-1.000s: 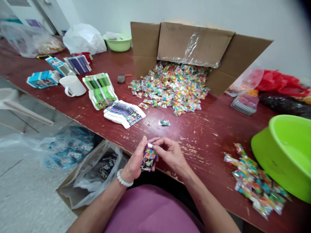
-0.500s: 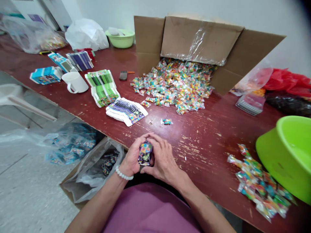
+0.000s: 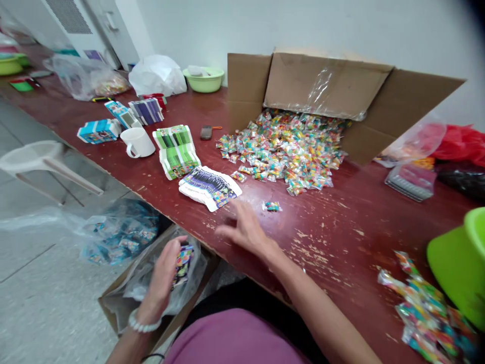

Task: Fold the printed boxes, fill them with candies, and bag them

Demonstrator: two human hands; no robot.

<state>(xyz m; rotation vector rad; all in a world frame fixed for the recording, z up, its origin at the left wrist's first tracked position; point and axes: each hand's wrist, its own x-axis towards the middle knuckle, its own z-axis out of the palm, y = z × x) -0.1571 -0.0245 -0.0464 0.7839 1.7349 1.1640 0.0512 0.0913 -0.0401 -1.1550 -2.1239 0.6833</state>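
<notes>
My left hand [image 3: 166,270], with a beaded bracelet on its wrist, holds a small dark printed candy box [image 3: 184,263] over the plastic-lined carton [image 3: 132,288] below the table edge. My right hand [image 3: 246,230] is over the table, blurred, its fingers apart and nothing in it. Just beyond its fingertips lies a stack of flat purple-and-white box blanks [image 3: 208,187]. One wrapped candy [image 3: 272,206] sits alone to the right of that hand.
A large cardboard box [image 3: 329,83] spills a heap of wrapped candies [image 3: 291,146] onto the table. Green blanks [image 3: 176,151], a white mug [image 3: 138,142] and blue boxes [image 3: 98,131] stand at left. At right are a green basin [image 3: 454,268] and more candies [image 3: 428,308]. A white stool [image 3: 34,156] is on the floor.
My hands have parted. The left has carried the candy box left and down over the lined carton; the right has let go and moved forward toward the purple blanks. The view has shifted left.
</notes>
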